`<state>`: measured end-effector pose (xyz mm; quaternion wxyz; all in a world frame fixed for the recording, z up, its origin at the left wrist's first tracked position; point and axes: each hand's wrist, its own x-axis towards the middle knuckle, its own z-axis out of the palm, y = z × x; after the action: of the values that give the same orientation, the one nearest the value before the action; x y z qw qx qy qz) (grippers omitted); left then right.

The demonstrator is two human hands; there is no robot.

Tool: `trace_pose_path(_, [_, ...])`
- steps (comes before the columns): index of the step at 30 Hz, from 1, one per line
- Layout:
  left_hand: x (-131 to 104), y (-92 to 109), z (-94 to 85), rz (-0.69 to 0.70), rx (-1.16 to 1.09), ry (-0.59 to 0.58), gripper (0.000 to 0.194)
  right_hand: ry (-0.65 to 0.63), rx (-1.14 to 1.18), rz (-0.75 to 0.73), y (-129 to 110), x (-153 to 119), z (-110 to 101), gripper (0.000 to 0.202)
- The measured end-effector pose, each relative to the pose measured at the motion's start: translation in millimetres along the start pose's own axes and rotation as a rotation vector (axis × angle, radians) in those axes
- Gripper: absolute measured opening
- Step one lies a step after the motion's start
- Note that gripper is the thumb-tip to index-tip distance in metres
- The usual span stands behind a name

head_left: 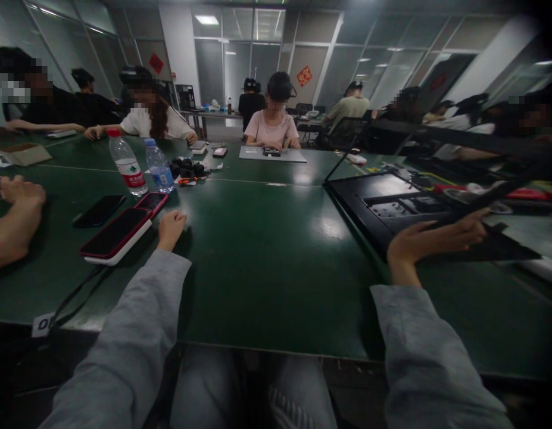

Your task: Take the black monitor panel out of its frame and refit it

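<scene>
My left hand (172,229) rests on the green table with its fingers curled in, and nothing shows in it. Just left of it lie a red-edged phone (112,232) on a white block and a smaller red-edged device (153,202). My right hand (430,238) is at the near side of a black metal computer case (392,205), fingers stretched toward the right. The hand overlaps the case and seems to touch its frame; the exact contact is unclear. The case is an open frame with a slanting strut and an upper bar.
Two water bottles (128,170) and a dark phone (99,211) stand or lie at left. Beyond them are black parts and an orange-handled tool (189,179). Another person's hand (21,196) is at far left. Across the green table (267,256), a person works at a grey mat (251,154).
</scene>
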<state>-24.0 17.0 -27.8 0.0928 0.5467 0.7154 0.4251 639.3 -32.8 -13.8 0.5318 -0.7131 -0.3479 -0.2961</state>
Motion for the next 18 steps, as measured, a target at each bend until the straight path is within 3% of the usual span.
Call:
trace_pose_path(1, [0, 1, -0.5, -0.007, -0.002, -0.002, 0.037, 0.012, 0.000, 0.021, -13, -2, 2, 0.091])
trace_pose_path(7, [-1, 4, -2.0, 0.007, -0.010, 0.005, 0.040, -0.019, 0.044, -0.356, -61, -22, 3, 0.079])
trace_pose_path(13, [2, 6, 0.2, 0.001, -0.046, 0.000, 0.033, -0.014, 0.156, -0.335, -78, -32, 2, 0.071])
trace_pose_path(16, [3, 5, 5.9, 0.029, -0.205, 0.039, 0.024, -0.092, 0.213, -0.336, -86, -39, 4, 0.071])
trace_pose_path(18, [3, 4, 11.0, 0.043, -0.346, 0.007, 0.034, -0.170, 0.275, -0.325, -91, -44, 6, 0.070])
